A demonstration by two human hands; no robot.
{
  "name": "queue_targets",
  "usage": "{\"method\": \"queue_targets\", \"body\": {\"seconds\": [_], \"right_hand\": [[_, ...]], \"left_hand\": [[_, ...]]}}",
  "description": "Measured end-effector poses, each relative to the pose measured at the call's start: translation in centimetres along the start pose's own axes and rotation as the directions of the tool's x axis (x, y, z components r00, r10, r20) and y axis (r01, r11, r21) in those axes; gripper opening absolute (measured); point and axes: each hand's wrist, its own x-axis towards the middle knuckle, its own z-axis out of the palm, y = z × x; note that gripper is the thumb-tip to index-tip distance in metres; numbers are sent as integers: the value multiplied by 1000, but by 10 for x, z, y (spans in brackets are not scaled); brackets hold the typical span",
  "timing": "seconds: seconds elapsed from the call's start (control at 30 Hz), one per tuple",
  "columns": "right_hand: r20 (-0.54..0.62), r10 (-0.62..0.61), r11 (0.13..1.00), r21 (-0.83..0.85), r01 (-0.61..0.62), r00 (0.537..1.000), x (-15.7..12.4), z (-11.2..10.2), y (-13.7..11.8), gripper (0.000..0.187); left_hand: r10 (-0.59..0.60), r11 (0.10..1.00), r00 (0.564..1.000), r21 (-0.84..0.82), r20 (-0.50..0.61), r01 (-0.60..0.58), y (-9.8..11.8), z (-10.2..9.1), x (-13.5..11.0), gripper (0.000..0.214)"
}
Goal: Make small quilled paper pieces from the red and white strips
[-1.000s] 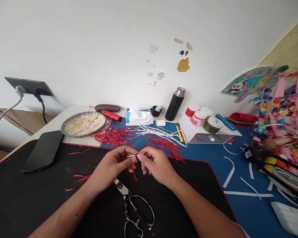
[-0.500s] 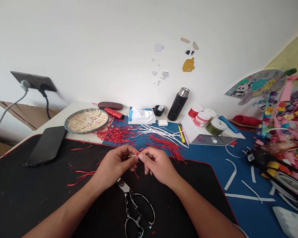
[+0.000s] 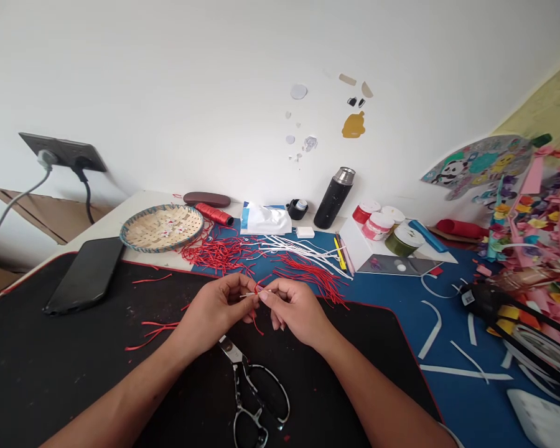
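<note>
My left hand (image 3: 217, 311) is closed in a pinch on a short white cord and a red cord (image 3: 256, 289) that crosses it. Facing it, my right hand (image 3: 296, 311) pinches the same cords between thumb and forefinger, the fingertips of both hands almost touching. One red end (image 3: 259, 327) dangles below the fingers. How the cords wind around each other is partly hidden. Below the hands, large scissors (image 3: 245, 379) lie on the black mat (image 3: 177, 398). Beyond them are piles of cut red cords (image 3: 219, 252) and white cords (image 3: 303, 249).
A woven basket (image 3: 163, 229), a red thread spool (image 3: 214, 214) and a phone (image 3: 86, 274) are at the left. A black flask (image 3: 335, 198) stands by the wall. Ribbon rolls (image 3: 378, 225), white strips (image 3: 466, 372) and paper flowers (image 3: 532, 211) are at the right.
The red cord between my fingertips has shifted slightly, its upper end now tilting up more. Both hands keep their pinch in nearly the same place.
</note>
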Motion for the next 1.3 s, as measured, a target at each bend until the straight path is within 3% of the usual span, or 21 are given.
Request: {"method": "queue_targets", "body": {"seconds": [0.5, 0.9, 1.3], "right_hand": [[-23, -33, 996, -79, 31, 999, -1, 0, 1, 30], [-30, -48, 992, -119, 44, 998, -2, 1, -2, 24], [-40, -50, 988, -146, 44, 998, -1, 1, 2, 21]], "left_hand": [[-47, 998, 996, -32, 74, 50, 2, -5, 2, 26], [-61, 993, 996, -95, 58, 67, -2, -5, 3, 23], [-69, 998, 996, 16, 55, 68, -6, -7, 4, 27]]}}
